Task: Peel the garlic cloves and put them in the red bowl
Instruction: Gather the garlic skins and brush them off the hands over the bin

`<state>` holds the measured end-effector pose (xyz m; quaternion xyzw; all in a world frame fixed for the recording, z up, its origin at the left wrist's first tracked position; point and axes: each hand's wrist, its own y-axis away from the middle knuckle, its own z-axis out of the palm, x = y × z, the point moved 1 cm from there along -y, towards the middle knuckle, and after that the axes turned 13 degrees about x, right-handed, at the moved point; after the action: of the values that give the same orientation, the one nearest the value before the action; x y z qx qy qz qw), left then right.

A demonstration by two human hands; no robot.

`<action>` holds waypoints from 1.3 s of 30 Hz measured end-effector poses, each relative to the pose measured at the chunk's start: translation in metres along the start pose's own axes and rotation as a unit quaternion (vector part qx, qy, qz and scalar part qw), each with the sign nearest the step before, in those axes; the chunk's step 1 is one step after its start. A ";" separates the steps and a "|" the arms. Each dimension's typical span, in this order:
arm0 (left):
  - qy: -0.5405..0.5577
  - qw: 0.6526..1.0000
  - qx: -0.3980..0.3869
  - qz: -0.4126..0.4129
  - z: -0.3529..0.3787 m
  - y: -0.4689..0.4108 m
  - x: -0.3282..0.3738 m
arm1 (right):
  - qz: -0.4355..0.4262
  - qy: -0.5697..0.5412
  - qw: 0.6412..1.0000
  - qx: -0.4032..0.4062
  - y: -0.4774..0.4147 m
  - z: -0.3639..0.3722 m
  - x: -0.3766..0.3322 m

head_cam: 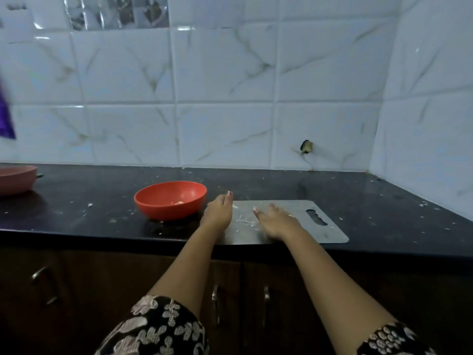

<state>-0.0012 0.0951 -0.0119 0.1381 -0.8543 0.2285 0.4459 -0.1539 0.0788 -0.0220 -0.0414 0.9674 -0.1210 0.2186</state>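
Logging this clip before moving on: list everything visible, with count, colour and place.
red bowl: one, red, on the countertop left of the board, pale bit inside
cutting board: one, grey, at the counter's front edge
peel scraps: several, whitish, on the board
pink bowl: one, pink, far left, cut off
countertop: one, black
wall tiles: many, white, behind
cabinet doors: dark brown, below
left hand: open, at the board's left edge
right hand: open, on the board
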 end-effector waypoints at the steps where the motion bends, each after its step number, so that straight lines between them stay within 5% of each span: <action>1: -0.057 0.998 -0.019 0.012 0.002 -0.005 -0.003 | 0.004 0.024 1.000 0.001 -0.002 0.005 0.000; 5: -0.126 0.990 -0.067 0.011 0.012 -0.017 -0.004 | -0.042 0.051 0.998 0.008 -0.003 0.023 -0.024; 8: 0.052 0.993 -0.059 -0.092 0.007 -0.021 -0.003 | -0.069 -0.067 0.995 -0.024 -0.014 0.030 -0.048; 12: 0.318 0.936 -0.029 -0.146 -0.013 -0.029 -0.002 | -0.048 -0.319 0.945 -0.053 -0.035 0.019 -0.055; 18: 0.337 0.933 -0.021 -0.122 -0.010 -0.027 -0.001 | -0.092 -0.169 0.974 -0.122 -0.049 0.022 -0.046; 22: 0.310 0.943 -0.022 -0.117 -0.004 -0.024 -0.001 | -0.144 -0.209 0.957 -0.137 -0.025 0.025 -0.049; 27: 0.286 0.952 -0.062 -0.089 -0.005 -0.012 -0.001 | -0.097 -0.358 0.921 -0.122 -0.019 -0.001 -0.021; 34: 0.330 0.934 -0.054 -0.126 -0.009 -0.002 0.004 | -0.109 -0.153 0.978 -0.094 0.002 0.005 -0.028; 39: 0.452 0.876 -0.028 -0.168 -0.012 0.019 0.013 | -0.028 -0.323 0.941 -0.096 0.007 0.031 -0.076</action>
<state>-0.0082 0.1170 -0.0005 0.1490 -0.5299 0.1636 0.8187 -0.0722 0.0893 -0.0193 -0.1265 0.8500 -0.0142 0.5112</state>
